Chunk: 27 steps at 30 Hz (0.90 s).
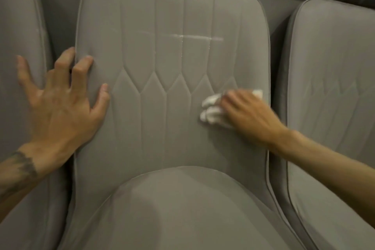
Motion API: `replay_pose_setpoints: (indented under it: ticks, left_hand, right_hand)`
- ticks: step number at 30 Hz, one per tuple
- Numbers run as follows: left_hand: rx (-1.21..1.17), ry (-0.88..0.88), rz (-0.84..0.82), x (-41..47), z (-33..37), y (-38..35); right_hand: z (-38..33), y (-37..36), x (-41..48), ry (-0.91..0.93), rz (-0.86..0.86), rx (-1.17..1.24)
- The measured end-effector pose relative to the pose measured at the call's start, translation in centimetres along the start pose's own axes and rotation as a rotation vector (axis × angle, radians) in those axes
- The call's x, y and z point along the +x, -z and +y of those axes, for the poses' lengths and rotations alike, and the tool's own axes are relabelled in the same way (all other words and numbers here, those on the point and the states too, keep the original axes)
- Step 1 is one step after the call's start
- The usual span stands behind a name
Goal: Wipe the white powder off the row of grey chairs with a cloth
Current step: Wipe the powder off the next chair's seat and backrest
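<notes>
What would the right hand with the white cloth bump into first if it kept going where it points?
Probably the left hand, resting on the left edge of the grey quilted chair back; only bare fabric lies between.

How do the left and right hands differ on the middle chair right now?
The left hand is splayed and holds nothing; the right hand grips a white cloth. The left hand braces the left edge of the middle chair; the right hand works low on its right side, blurred. Both are on the same backrest.
</notes>
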<state>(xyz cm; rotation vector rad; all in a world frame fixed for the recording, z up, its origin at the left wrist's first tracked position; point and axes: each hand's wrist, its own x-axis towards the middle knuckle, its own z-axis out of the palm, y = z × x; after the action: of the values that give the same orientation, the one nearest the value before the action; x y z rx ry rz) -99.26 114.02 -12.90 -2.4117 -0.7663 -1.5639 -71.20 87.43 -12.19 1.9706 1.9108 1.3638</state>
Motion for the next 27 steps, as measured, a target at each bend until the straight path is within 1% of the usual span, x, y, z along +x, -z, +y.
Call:
replay_pose_setpoints:
  ticks: [2,3,4,6,8,9,11,14,16,17,18,20,22,23,25,27]
  left_hand:
    - [-0.005,0.001,0.005,0.0,-0.1,-0.2]
    - [-0.008,0.002,0.008,0.0,-0.2,-0.3]
    - [-0.008,-0.002,0.012,0.0,-0.2,-0.3]
    - [0.006,-0.017,0.017,0.0,-0.4,-0.5]
    - [0.023,-0.025,0.02,0.1,-0.5,-0.5]
    - [0.028,-0.03,0.027,0.1,-0.5,-0.5]
    - [0.039,-0.047,0.048,0.0,-0.6,-0.7]
    - [0.052,-0.053,0.065,0.0,-0.8,-0.9]
    - [0.048,-0.061,0.068,0.0,-0.8,-1.0]
    - [0.059,-0.063,0.068,0.0,-0.9,-1.0]
    - [0.08,-0.062,0.067,0.0,-0.9,-1.1]
    - [0.106,-0.05,0.056,0.0,-1.0,-1.1]
    - [0.118,-0.048,0.05,0.0,-1.1,-1.1]
    - [0.128,-0.052,0.049,0.0,-1.1,-1.1]
    - [0.145,-0.056,0.049,0.1,-1.3,-1.2]
    - [0.142,-0.05,0.043,0.1,-1.2,-1.1]
  right_hand:
    - [1.0,1.1,1.7,-0.238,0.074,-0.032]
    - [0.6,1.0,1.8,-0.294,0.08,-0.035]
    - [-0.3,0.7,1.6,-0.281,0.07,-0.027]
    - [-1.9,-0.4,0.5,-0.137,0.007,0.0]
    - [-1.5,-0.2,0.4,-0.072,-0.038,0.012]
    - [-0.6,0.2,1.1,-0.088,-0.01,0.012]
    - [1.6,0.9,3.7,-0.186,0.095,-0.016]
    - [4.5,2.0,8.3,-0.453,0.259,-0.011]
    - [3.9,1.5,9.6,-0.604,0.352,0.018]
    - [2.9,0.9,9.4,-0.62,0.366,0.03]
    - [1.7,0.2,8.8,-0.592,0.356,0.041]
    - [0.1,-0.7,7.4,-0.487,0.302,0.034]
    - [1.7,-0.1,7.8,-0.402,0.283,-0.022]
    - [3.0,0.6,8.8,-0.403,0.293,-0.05]
    - [5.9,1.7,11.6,-0.502,0.327,-0.058]
    - [6.7,2.0,13.4,-0.673,0.391,-0.023]
